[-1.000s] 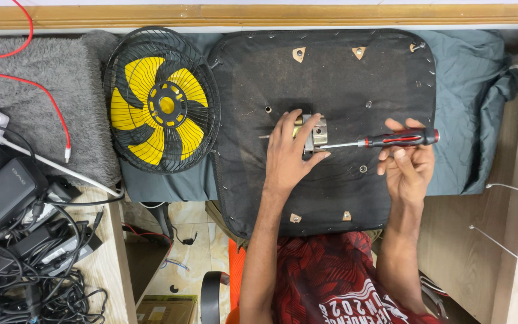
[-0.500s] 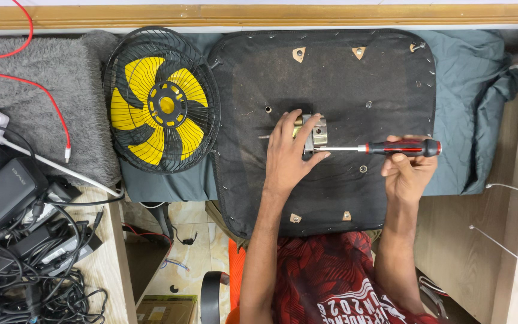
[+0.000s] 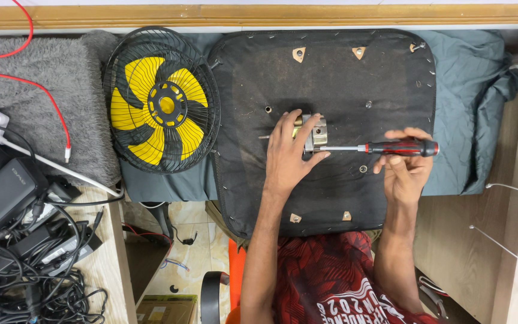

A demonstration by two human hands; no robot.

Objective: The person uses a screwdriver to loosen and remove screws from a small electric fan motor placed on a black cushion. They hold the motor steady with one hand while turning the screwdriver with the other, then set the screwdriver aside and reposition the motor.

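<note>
A black upturned seat base [image 3: 355, 84] lies across the bench on a teal cloth [image 3: 475, 102]. At its middle sits a small metal bracket [image 3: 315, 133]. My left hand [image 3: 288, 157] lies over the bracket and holds it down with fingers and thumb. My right hand [image 3: 404, 168] grips a red-and-black screwdriver [image 3: 400, 147] held level, its shaft pointing left with the tip at the bracket's right side. Small metal tabs and screws dot the seat base's edge.
A black-caged fan with yellow blades [image 3: 162, 107] lies flat to the left of the seat base. A grey fuzzy cloth [image 3: 37, 102] with red cables is at far left, above black power adapters and tangled cords [image 3: 19, 240]. Wooden surfaces flank both sides.
My right hand has turned on the screwdriver handle, fingers shifting from above it to below and around it. The left hand and bracket have stayed in place.
</note>
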